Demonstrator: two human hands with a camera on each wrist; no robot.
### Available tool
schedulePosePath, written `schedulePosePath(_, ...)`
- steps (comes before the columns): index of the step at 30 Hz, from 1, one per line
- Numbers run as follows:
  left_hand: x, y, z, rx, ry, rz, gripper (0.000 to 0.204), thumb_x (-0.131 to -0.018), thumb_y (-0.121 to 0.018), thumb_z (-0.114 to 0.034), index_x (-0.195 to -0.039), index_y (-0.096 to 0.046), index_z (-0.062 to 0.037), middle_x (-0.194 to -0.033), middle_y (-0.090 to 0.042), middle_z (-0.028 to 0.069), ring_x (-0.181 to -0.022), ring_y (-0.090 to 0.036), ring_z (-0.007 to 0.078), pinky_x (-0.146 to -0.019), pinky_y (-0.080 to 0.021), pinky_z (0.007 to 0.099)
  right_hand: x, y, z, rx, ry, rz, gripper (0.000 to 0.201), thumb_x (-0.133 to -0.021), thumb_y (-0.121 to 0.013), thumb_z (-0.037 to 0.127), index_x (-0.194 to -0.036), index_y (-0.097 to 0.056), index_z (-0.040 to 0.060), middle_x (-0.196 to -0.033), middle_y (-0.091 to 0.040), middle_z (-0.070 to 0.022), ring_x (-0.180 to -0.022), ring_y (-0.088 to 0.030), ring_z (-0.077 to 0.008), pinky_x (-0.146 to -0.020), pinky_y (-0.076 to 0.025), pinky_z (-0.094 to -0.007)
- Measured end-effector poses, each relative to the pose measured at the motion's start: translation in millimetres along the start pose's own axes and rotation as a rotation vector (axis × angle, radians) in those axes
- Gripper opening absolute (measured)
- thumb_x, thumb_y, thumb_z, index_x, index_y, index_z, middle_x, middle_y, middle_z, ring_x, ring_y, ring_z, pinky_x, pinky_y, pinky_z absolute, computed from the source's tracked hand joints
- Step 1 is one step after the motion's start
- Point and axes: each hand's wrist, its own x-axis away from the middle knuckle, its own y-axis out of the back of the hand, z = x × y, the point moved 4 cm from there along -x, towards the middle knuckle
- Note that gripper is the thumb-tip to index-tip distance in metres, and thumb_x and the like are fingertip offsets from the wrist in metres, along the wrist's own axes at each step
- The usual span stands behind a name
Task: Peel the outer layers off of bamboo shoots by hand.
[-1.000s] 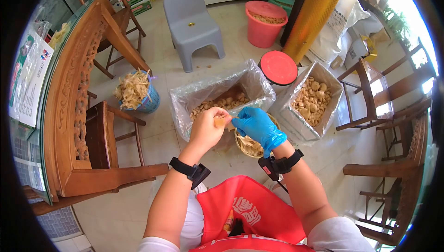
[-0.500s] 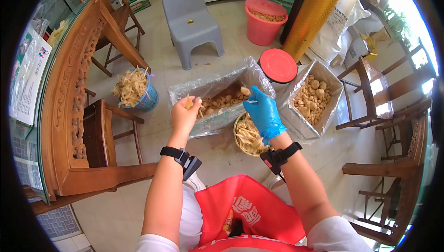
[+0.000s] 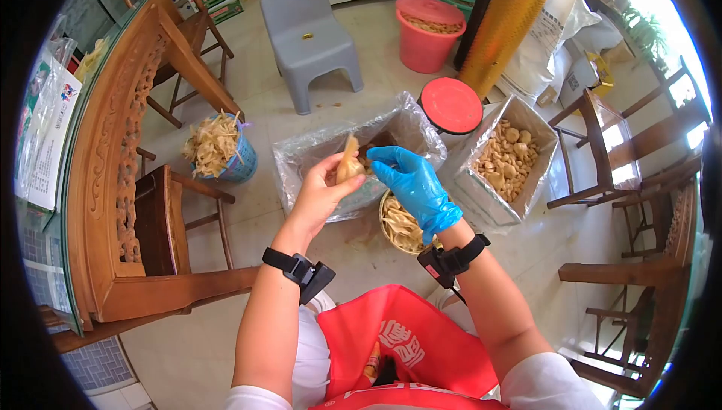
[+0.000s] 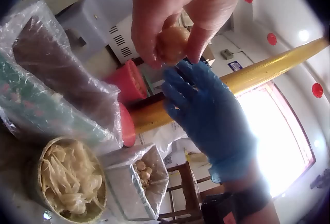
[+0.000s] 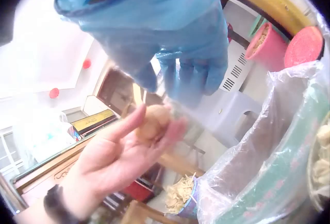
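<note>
My bare left hand (image 3: 317,193) pinches a pale tan garlic bulb (image 3: 349,170) between thumb and fingers, its stalk end pointing up. The same bulb (image 4: 174,45) shows round and smooth in the left wrist view. My right hand (image 3: 418,186), in a blue glove, is close beside it with fingers loosely bent. Nothing shows between the gloved fingers (image 5: 188,82) in the right wrist view. Both hands are above a plastic-lined box (image 3: 299,158), whose contents they partly cover. A round tub (image 4: 45,185) of pale peelings sits below my right hand.
To the right stands another lined box (image 3: 481,203) of pale bulbs and cloves. A blue basket (image 3: 244,160) of peelings is at left. Beyond are a grey plastic chair (image 3: 320,45), a pink bucket (image 3: 421,49) and a red round lid (image 3: 451,105). Wooden furniture flanks both sides.
The hands were together, then moved apart, with the right pinching a small pale piece over the box. Now they are close again; the left holds the bulb and the right's fingers look empty.
</note>
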Motion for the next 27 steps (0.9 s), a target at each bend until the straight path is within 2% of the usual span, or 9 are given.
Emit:
schedulePosePath(2, 0.0, -7.1, 2.0, 0.005, 0.011, 0.042, 0.042, -0.082, -0.065, -0.004, -0.120, -0.047, 0.0003, -0.115, -0.056, 0.0093, -0.105, -0.055, 0.0153, -0.092, -0.045, 0.0297, 2.3, -3.2, 6.1, -0.068, 0.053, 0.017, 0.030, -0.086, -0.060, 0.017, -0.111, -0.059, 0.0005, -0.102, -0.064, -0.0129, -0.092, -0.061, -0.0181, -0.081, -0.048, -0.0314)
schedulePosePath(6, 4.9, -19.6, -1.6, -0.046, -0.145, 0.003, 0.042, -0.081, -0.068, -0.007, -0.118, -0.050, 0.0015, -0.111, -0.058, 0.0093, -0.102, -0.056, 0.0139, -0.089, -0.046, 0.0286, 5.1, -2.5, 8.3, -0.028, 0.065, 0.010, 0.031, -0.085, -0.063, 0.017, -0.111, -0.060, 0.0002, -0.104, -0.064, -0.0129, -0.092, -0.060, -0.0182, -0.080, -0.048, -0.0305)
schedulePosePath(8, 8.6, -23.3, -6.0, -0.070, -0.202, -0.016, 0.042, -0.079, -0.071, -0.008, -0.115, -0.052, 0.0023, -0.108, -0.060, 0.0093, -0.100, -0.058, 0.0132, -0.087, -0.047, 0.0291, 6.2, -0.4, 6.2, -0.115, 0.080, -0.084, 0.029, -0.083, -0.066, 0.015, -0.107, -0.061, -0.0008, -0.098, -0.065, -0.0112, -0.088, -0.061, -0.0162, -0.077, -0.049, -0.0292)
schedulePosePath(13, 15.3, -26.7, -19.6, -0.438, -0.320, -0.134, 0.041, -0.074, -0.075, -0.006, -0.105, -0.051, -0.0003, -0.104, -0.061, 0.0098, -0.097, -0.059, 0.0152, -0.082, -0.050, 0.0286, 10.2, -0.8, 11.7, -0.151, 0.072, -0.087, 0.023, -0.082, -0.067, 0.012, -0.099, -0.062, -0.0013, -0.085, -0.063, -0.0068, -0.079, -0.059, -0.0120, -0.072, -0.048, -0.0275)
schedulePosePath(16, 21.6, -31.7, -30.5, -0.597, -0.284, -0.203, 0.043, -0.070, -0.079, -0.010, -0.100, -0.050, -0.0015, -0.100, -0.063, 0.0095, -0.093, -0.061, 0.0155, -0.078, -0.050, 0.0281, 11.9, -2.4, 9.4, -0.162, 0.084, -0.132, 0.019, -0.082, -0.066, 0.011, -0.096, -0.062, -0.0013, -0.080, -0.061, -0.0044, -0.075, -0.056, -0.0100, -0.069, -0.048, -0.0269)
schedulePosePath(19, 23.4, -38.7, -33.7, -0.614, -0.334, -0.234, 0.042, -0.071, -0.079, -0.012, -0.098, -0.049, -0.0021, -0.101, -0.062, 0.0095, -0.092, -0.060, 0.0148, -0.077, -0.049, 0.0278, 10.1, -1.6, 6.3, -0.233, 0.093, -0.153, 0.018, -0.084, -0.064, 0.012, -0.095, -0.060, -0.0011, -0.079, -0.059, -0.0029, -0.073, -0.053, -0.0093, -0.067, -0.046, -0.0265)
schedulePosePath(23, 20.8, -40.9, -23.7, -0.396, -0.331, -0.165, 0.038, -0.075, -0.075, -0.011, -0.103, -0.050, -0.0022, -0.103, -0.059, 0.0084, -0.093, -0.058, 0.0148, -0.078, -0.049, 0.0282, 8.4, 5.0, 13.1, -0.324, 0.097, -0.064, 0.017, -0.085, -0.061, 0.014, -0.095, -0.059, -0.0001, -0.080, -0.058, -0.0019, -0.074, -0.051, -0.0086, -0.068, -0.045, -0.0253)
schedulePosePath(25, 21.3, -46.0, -24.7, 0.048, -0.144, 0.007, 0.035, -0.082, -0.069, -0.013, -0.109, -0.050, -0.0013, -0.105, -0.056, 0.0070, -0.095, -0.056, 0.0145, -0.078, -0.049, 0.0273, 8.2, 13.2, 16.3, -0.262, 0.089, -0.057, 0.017, -0.085, -0.061, 0.014, -0.095, -0.059, 0.0001, -0.081, -0.058, -0.0021, -0.075, -0.051, -0.0083, -0.069, -0.045, -0.0250)
schedulePosePath(27, 20.5, -40.4, -24.7, -0.084, -0.178, 0.022, 0.034, -0.084, -0.067, -0.016, -0.111, -0.050, -0.0007, -0.105, -0.056, 0.0067, -0.096, -0.056, 0.0144, -0.078, -0.049, 0.0273, 9.6, 15.5, 20.2, -0.201, 0.083, -0.053, 0.018, -0.085, -0.061, 0.014, -0.096, -0.059, 0.0003, -0.082, -0.058, -0.0022, -0.075, -0.050, -0.0080, -0.069, -0.044, -0.0248)
